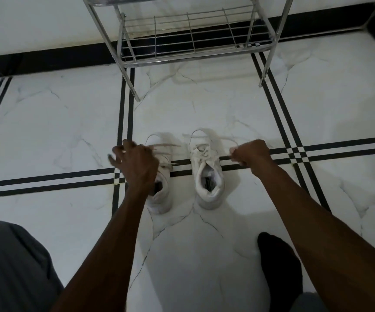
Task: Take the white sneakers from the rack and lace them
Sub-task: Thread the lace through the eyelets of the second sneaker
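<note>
Two white sneakers stand side by side on the floor, toes pointing away from me. My right hand (250, 154) is closed in a fist on a white lace (215, 156) of the right sneaker (208, 176), holding it out to the right of the shoe. My left hand (134, 162) hovers over the front of the left sneaker (163, 197) with its fingers spread and curled. It hides that shoe's tongue. Two loose lace ends (167, 145) stick out to the right from under this hand.
A metal wire shoe rack (188, 43) stands just beyond the sneakers against the wall, its bottom shelf bare. The floor is white marble tile with black stripes. My grey-trousered knee (13, 266) is at lower left and a black-socked foot (279, 266) at lower right.
</note>
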`<state>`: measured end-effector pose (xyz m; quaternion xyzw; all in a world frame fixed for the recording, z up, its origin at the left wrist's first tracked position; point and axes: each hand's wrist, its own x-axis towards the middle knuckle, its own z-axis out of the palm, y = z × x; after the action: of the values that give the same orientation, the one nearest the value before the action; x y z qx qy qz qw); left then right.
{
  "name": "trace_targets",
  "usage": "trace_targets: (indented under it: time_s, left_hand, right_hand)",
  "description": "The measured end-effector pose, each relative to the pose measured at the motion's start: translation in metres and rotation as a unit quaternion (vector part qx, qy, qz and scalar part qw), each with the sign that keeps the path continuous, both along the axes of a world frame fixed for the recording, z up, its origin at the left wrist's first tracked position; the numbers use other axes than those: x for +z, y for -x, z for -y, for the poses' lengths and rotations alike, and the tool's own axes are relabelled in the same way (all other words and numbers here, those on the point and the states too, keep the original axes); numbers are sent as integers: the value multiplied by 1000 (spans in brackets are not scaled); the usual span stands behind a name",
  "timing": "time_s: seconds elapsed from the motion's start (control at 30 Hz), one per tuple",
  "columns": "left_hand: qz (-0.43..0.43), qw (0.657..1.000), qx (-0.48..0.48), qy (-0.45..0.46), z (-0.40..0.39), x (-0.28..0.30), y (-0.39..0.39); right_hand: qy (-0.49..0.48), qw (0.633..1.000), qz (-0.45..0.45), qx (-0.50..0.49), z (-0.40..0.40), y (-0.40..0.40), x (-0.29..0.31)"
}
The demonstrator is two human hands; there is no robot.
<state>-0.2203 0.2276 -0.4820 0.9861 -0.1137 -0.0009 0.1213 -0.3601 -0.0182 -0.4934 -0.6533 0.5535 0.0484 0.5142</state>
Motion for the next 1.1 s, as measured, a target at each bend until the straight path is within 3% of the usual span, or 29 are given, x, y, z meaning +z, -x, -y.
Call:
trace_targets:
  time_s: [0.07,0.17,0.27,0.33,0.43,0.5,0.63,0.83,0.9,1.1]
  left_hand:
    - [-10,999,42,-20,-10,-6,2]
    - [15,999,26,10,-7,-11,11]
    - [57,993,-78,69,11,-8,23]
    - [-12,980,-178,88,29,-9,35]
    - [-109,960,-252,64,49,-17,52]
    - [-105,965,-234,54,53,-21,58]
    - [-19,970,-242,-5,53,-20,56]
    - [42,959,-275,-43,43,-30,48]
    - [20,963,-263,-51,40,-35,49]
    - [-44,963,-264,-35,37,-30,55]
  right_hand:
    - [26,999,-32,8,0,12,-12]
    - [-3,999,34,11,-7,18,-16]
    - [126,986,83,67,-9,16,-12]
    - [191,960,129,161,-10,14,-10]
    - [185,923,165,293,-16,12,-8]
    - [181,920,162,307,-22,13,-10]
    - [199,920,145,306,-23,16,-10]
    - [329,865,80,370,-29,19,-10]
    - [375,847,82,368,-32,23,-18]
    - [378,848,66,367,-37,19,-24]
